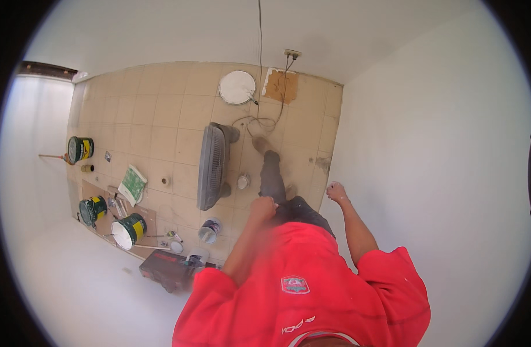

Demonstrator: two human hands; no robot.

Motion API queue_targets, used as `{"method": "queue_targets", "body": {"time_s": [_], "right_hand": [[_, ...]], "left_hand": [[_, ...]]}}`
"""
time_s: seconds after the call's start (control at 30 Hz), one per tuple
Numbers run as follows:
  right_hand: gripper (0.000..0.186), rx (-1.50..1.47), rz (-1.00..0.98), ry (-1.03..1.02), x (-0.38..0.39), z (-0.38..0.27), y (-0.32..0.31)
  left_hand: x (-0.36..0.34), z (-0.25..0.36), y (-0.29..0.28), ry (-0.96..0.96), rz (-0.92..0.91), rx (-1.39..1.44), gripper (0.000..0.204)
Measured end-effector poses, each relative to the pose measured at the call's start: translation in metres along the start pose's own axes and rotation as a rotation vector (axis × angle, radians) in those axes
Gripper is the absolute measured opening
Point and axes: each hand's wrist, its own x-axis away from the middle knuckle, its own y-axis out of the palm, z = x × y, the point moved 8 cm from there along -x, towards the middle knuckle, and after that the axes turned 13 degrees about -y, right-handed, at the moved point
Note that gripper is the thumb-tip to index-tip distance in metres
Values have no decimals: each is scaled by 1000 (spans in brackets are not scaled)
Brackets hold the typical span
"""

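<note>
My left hand is closed in front of my dark trousers, above the hem of my red shirt; what it holds, if anything, is hidden. My right hand, dusted white, is held out beside the white wall with its fingers curled; I cannot make out anything in it. My brown shoe is on the tiled floor. A grey slatted appliance stands left of my leg, and a small metal can sits between them.
Green paint buckets, a green-white bag, cardboard with tools and a smaller bucket lie leftward. A dark red case is lower left. Cables run from a wall socket past a white round lid and brown board.
</note>
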Motion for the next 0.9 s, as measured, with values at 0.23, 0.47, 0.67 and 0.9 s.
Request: {"method": "queue_targets", "body": {"time_s": [0.23, 0.47, 0.67, 0.9], "right_hand": [[28, 25, -119, -66, -183, -64, -40], [30, 92, -68, -400, -469, -117, 9], [30, 140, -289, -771, -717, -123, 181], [44, 217, -147, -697, -835, -160, 292]], "left_hand": [[-179, -27, -21, 28, -17, 27, 37], [-379, -42, -156, -108, 74, 708, 36], [-515, -49, -202, -150, 657, 1073, 28], [-488, -86, -171, 138, 1100, 1455, 21]]}}
